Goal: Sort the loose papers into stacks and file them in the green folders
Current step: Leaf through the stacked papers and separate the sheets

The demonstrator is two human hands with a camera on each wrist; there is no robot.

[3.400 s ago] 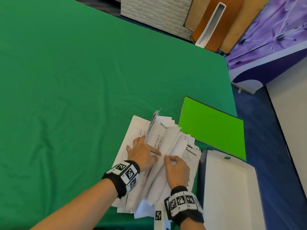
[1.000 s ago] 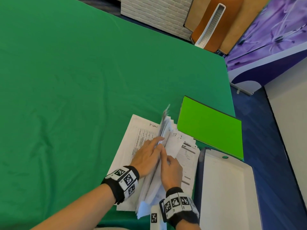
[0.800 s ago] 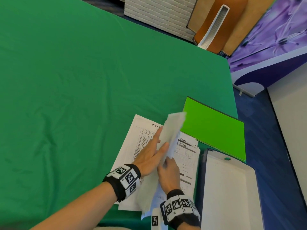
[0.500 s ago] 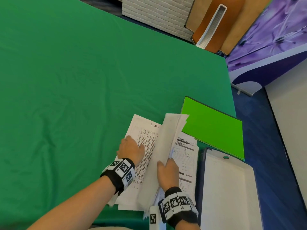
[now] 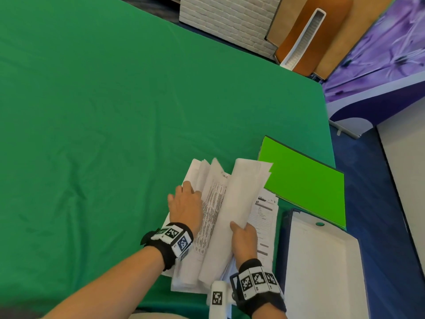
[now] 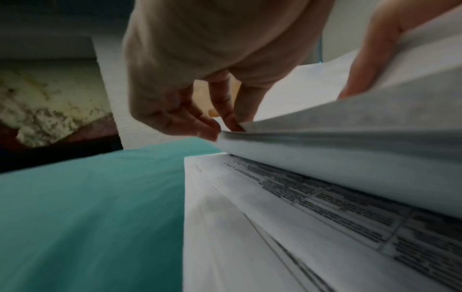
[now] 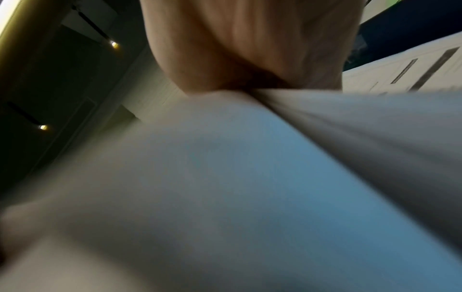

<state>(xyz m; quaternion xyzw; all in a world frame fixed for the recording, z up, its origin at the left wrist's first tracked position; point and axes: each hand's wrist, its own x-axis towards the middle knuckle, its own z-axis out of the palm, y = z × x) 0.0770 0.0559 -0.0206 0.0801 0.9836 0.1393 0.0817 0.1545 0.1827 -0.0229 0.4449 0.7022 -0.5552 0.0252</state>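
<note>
While the head view shows the sorting only begun, no paper is yet in the green folder, which lies closed near the table's right edge, touching the far corner of the papers. The right hand grips a lifted bundle of sheets by its near edge; the left hand curls its fingers on the left edge of the printed pile. A white tray stands just to the right. I judge the wide green cloth on the left gives much free room for new stacks.

From the left wrist, the fingertips pinch the corner of several raised sheets above a table-printed page.

From the right wrist, the view is blurred; the hand clamps paper.
</note>
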